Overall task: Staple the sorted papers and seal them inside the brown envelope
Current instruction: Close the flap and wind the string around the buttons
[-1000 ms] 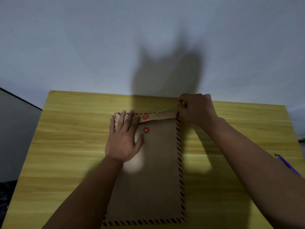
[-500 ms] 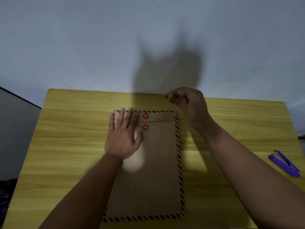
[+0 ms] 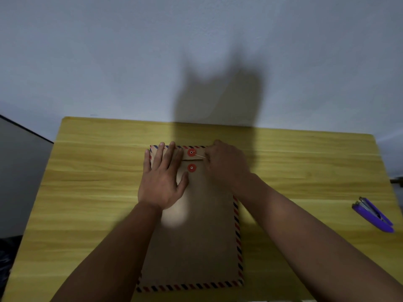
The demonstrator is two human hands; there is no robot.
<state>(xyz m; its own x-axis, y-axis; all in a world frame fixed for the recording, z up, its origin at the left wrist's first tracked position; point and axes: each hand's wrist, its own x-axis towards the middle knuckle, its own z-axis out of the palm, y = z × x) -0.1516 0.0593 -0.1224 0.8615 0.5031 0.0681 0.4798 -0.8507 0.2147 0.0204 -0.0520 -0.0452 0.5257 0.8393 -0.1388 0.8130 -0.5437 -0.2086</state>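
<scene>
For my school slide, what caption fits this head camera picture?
Left hand flat on the brown envelope, right hand pulling its string.

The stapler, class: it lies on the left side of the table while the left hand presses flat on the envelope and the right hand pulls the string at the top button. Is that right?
One detail is wrong. The head view shows the purple stapler on the right side of the table, not the left. The rest stands: the left hand presses flat on the envelope, and the right hand pulls the string at the top button.
</scene>
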